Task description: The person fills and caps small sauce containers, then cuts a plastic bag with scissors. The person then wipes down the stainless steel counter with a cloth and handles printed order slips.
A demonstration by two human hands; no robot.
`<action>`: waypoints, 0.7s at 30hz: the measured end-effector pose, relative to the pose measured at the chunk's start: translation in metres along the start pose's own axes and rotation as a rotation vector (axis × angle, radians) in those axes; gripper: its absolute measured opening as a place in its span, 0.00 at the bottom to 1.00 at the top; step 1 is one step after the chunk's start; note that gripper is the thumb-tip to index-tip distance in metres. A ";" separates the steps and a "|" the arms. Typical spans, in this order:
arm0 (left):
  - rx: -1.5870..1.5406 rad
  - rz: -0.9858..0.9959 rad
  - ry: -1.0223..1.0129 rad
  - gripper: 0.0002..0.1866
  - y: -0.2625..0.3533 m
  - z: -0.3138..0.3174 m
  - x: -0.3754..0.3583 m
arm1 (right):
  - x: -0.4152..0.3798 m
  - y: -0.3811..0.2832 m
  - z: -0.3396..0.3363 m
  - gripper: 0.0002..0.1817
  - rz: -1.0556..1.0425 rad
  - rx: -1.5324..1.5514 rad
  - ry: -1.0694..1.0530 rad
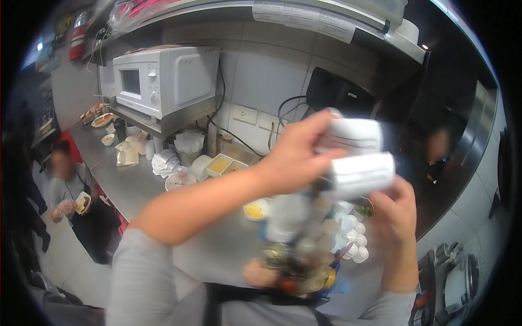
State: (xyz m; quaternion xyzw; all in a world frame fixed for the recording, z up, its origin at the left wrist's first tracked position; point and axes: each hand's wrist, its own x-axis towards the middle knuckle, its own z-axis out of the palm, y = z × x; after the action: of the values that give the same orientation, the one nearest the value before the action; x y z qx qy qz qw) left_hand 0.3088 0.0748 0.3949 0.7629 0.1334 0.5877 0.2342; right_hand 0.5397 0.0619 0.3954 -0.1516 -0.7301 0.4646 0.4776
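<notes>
Blurred by motion, my left hand (307, 144) reaches across in front of the wall and grips printed white paper slips that look like receipts. One receipt (353, 135) sits above, and a second, curled receipt (363, 173) lies just below it. The fingers of my right hand (394, 209) are bent at the lower right edge of the curled receipt and appear to pinch it. Behind the slips stands a black Epson printer (340, 92), partly hidden by my left hand and the paper.
A white microwave (166, 79) sits on a raised shelf. The steel counter (209, 250) holds a bowl of yellow food (255, 209), a divided white tray (220, 164), crumpled paper slips (165, 163) and blurred jars (304, 250). On the left, a person (73, 190) holds a food container.
</notes>
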 end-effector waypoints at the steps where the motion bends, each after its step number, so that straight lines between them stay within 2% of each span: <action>1: 0.016 -0.027 -0.071 0.21 0.002 0.014 0.013 | -0.014 0.001 -0.006 0.18 -0.028 0.033 0.074; 3: 0.183 0.212 -0.160 0.27 -0.009 0.045 0.027 | -0.040 0.003 -0.029 0.20 -0.003 0.097 0.185; 5: 0.179 0.213 -0.284 0.33 -0.006 0.072 0.030 | -0.059 0.013 -0.046 0.23 -0.091 0.119 0.269; 8: 0.166 0.292 -0.390 0.41 -0.012 0.103 0.033 | -0.085 0.029 -0.075 0.19 -0.246 -0.005 0.484; 9: 0.154 0.289 -0.422 0.40 -0.013 0.106 0.039 | -0.096 0.029 -0.087 0.18 -0.263 -0.016 0.489; 11: -0.046 -0.164 -0.433 0.35 0.007 0.088 0.063 | -0.119 0.040 -0.113 0.18 -0.383 -0.040 0.645; 13: -0.193 0.012 -0.120 0.33 -0.057 0.059 0.113 | -0.140 0.047 -0.132 0.18 -0.425 -0.132 0.714; 14: -0.206 -0.139 0.090 0.31 -0.041 0.042 0.131 | -0.143 0.046 -0.127 0.15 -0.460 -0.194 0.712; 15: -0.411 -0.080 0.219 0.30 -0.055 0.022 0.155 | -0.150 0.050 -0.135 0.15 -0.451 -0.205 0.705; 17: -0.501 0.024 0.505 0.23 -0.063 -0.004 0.182 | -0.166 0.062 -0.158 0.16 -0.421 -0.232 0.689; 19: -0.669 0.011 0.585 0.31 -0.085 -0.026 0.204 | -0.169 0.072 -0.167 0.14 -0.392 -0.214 0.686; 21: -0.650 -0.025 0.930 0.24 -0.092 -0.023 0.219 | -0.171 0.083 -0.176 0.14 -0.353 -0.167 0.724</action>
State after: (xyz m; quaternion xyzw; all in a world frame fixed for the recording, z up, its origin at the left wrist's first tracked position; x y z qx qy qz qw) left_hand 0.3529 0.2629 0.5355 0.3108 0.0438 0.8698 0.3808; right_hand 0.7542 0.0855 0.2517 -0.2160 -0.5649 0.2312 0.7621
